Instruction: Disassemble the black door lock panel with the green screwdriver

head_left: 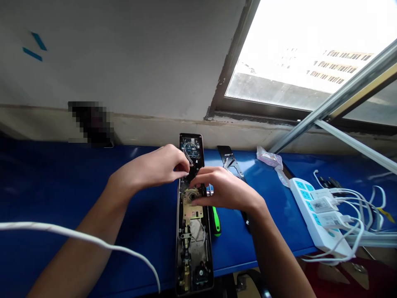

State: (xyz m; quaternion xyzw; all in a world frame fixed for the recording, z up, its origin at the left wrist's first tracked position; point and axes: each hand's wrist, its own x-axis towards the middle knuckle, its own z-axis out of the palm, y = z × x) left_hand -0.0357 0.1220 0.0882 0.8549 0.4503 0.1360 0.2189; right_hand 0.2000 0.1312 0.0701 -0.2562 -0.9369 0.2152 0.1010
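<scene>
Door lock (192, 248) middle hidden under left hand (155, 165) and right hand (225, 190)

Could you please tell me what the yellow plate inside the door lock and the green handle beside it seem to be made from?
The yellow plate looks like brass or brass-plated metal, with a dull metallic yellow sheen and crisp stamped edges. The green handle seems to be moulded plastic, smooth and glossy, though rubber cannot be ruled out.

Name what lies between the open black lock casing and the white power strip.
The head view shows a green-handled screwdriver, black metal bracket and pinkish plastic packet.
</scene>
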